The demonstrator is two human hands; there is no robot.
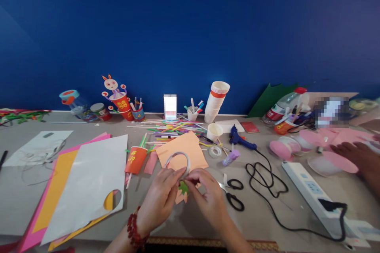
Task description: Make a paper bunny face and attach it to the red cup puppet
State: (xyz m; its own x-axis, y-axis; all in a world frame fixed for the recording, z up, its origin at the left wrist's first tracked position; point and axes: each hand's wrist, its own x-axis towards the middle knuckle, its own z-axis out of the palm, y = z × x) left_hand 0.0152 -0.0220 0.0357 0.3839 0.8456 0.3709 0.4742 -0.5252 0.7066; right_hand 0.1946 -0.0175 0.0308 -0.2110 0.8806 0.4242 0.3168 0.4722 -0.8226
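Left hand [162, 191]: in the head view, fingers closed on the tape roll [188, 161].
Right hand [209, 193]: fingertips meet beside the roll; what they grip, I cannot tell.
Green piece [183, 187]: between both hands, near the peach paper [175, 146].
Done: the green piece looks cut out; straws stand in the orange cup [135, 161].
Unfinished: the piece seems not yet fixed to anything visible.
Hidden: fingers cover parts of roll and piece; another person's hand [353, 158] is cut off rightward.
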